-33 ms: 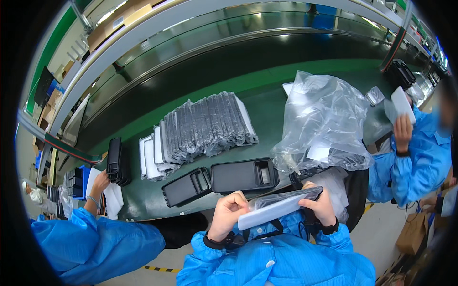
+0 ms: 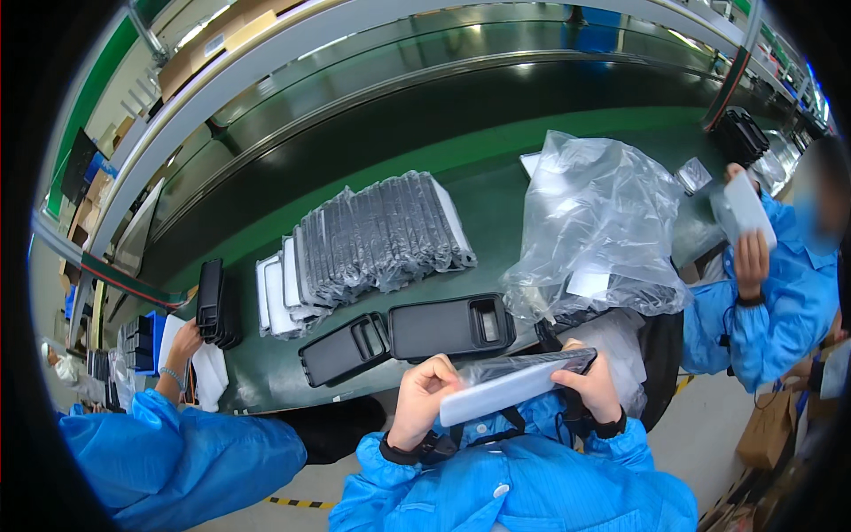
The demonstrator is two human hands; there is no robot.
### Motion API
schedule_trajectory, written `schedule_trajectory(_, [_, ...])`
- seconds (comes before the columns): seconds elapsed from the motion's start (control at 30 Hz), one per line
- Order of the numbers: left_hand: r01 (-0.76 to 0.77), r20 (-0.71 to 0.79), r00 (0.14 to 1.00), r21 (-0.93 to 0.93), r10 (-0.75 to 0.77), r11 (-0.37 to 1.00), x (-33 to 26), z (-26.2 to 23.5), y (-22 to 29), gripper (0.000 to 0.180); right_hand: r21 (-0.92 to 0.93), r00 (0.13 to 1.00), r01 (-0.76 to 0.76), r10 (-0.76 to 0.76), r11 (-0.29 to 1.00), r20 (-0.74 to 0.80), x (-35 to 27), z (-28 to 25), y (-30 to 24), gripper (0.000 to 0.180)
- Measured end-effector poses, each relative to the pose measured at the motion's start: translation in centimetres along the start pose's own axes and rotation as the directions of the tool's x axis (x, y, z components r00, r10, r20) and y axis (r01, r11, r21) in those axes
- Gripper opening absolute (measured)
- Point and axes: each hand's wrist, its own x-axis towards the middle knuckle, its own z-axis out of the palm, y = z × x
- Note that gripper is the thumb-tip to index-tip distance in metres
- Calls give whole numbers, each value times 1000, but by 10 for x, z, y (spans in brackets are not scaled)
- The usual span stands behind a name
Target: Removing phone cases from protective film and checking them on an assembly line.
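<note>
In front of my chest I hold a flat, black-and-white panel [image 2: 505, 391] by its two ends. Its white side faces me, and the dark upper side looks wrapped in clear film. My left hand [image 2: 424, 399] is closed on the left end, fingers curled at the upper corner. On the right end, the thumb of my right hand [image 2: 598, 387] presses the white face while its fingers stay behind. Just beyond, on the green table [image 2: 496, 191], lie two black plastic trays with a rectangular opening, a tilted one [image 2: 337, 356] and a straighter one [image 2: 434, 331].
Several film-wrapped black panels [image 2: 381, 232] stand in a leaning row beyond the trays. A large clear plastic bag [image 2: 603, 213] lies to the right. At left, a co-worker's hand [image 2: 184, 339] is beside stacked black trays [image 2: 213, 301]; at right, another co-worker holds a white panel [image 2: 743, 208].
The right co-worker's panel has tilted, and a second hand now shows at its top. My hands and the panel keep their hold, and the whole view has shifted slightly.
</note>
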Motion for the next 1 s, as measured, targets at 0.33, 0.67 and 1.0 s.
schedule_trajectory(0.33, [-325, -13, 914, 574, 405, 752, -11, 22, -3, 35, 217, 984, -26, 62, 976, -164, -19, 9, 4, 22])
schedule_trajectory(0.67, [-98, 68, 995, 505, 73, 857, 0, 34, -15, 21, 160, 462, 430, -64, 888, -885, -132, -149, 34, 37])
schedule_trajectory(1.0, [-564, 579, 807, 699, 116, 440, 100, 142, -173, 36, 55, 418, 449, -156, 892, -895, -159, -146, 36, 38])
